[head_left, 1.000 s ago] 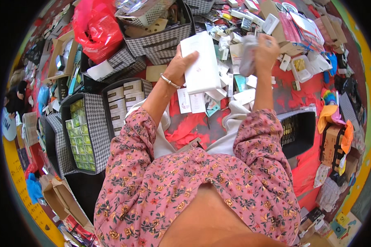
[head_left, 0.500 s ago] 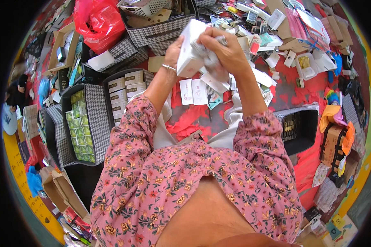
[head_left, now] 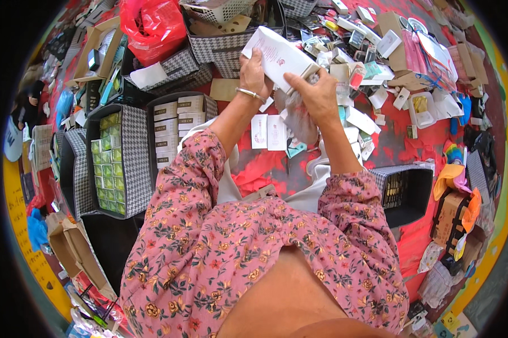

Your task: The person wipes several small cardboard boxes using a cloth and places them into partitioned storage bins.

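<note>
A white cardboard box with small red print is tilted up in front of me. My left hand is closed around its left side, a bangle on the wrist. At its lower right end, my right hand grips the box with the thumb on top. A crumpled greyish cloth or plastic bag hangs beneath the right hand; which of the two cannot be made out. Below the hands, two white printed cards lie side by side on the red-patched ground, next to loose small boxes.
To the left stand houndstooth bins, one with green packets, one with stacked small boxes. A red plastic bag sits farther back. Many loose boxes pile up at the far right. A dark bin stands at right.
The box has turned so that its printed face shows. My right hand has moved down and right to its end, and the crumpled material now hangs lower. The whole view has shifted slightly.
</note>
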`<action>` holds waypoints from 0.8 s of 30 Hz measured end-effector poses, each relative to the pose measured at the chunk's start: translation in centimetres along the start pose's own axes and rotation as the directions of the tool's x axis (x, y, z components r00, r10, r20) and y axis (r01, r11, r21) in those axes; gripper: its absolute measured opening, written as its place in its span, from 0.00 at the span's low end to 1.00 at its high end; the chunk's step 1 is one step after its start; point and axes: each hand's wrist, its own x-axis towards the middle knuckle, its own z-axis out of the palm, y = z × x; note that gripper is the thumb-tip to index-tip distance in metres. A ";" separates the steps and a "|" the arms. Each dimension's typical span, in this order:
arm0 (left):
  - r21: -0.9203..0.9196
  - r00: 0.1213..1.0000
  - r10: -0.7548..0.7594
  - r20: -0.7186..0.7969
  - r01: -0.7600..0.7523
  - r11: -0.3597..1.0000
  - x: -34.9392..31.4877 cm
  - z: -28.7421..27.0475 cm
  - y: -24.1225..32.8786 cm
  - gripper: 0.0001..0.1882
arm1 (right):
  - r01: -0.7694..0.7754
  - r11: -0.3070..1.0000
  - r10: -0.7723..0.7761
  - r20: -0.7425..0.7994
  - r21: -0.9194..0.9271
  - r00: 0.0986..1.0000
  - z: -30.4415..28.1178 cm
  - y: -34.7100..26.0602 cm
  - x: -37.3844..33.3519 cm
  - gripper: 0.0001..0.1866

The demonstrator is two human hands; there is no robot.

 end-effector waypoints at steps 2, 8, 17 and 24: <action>0.007 0.994 -0.080 0.075 0.079 0.997 0.3 0.8 0.6 0.18 | 0.152 0.979 -0.165 -0.095 -0.132 0.982 -0.7 0.0 1.1 0.25; 0.095 0.894 -0.371 0.252 0.359 0.929 -1.4 1.1 1.4 0.35 | 0.443 0.597 -0.573 0.030 -0.669 0.819 -1.3 0.3 0.1 0.22; -0.193 0.915 -0.310 0.259 0.364 0.911 0.8 -1.0 0.6 0.18 | 0.369 0.929 -0.369 -0.011 0.007 0.929 -3.7 -2.8 0.4 0.15; -0.277 0.923 -0.277 0.269 0.349 0.895 -0.9 1.1 0.5 0.23 | 0.626 0.582 -0.774 -0.118 -0.519 0.622 0.6 -1.0 -0.4 0.03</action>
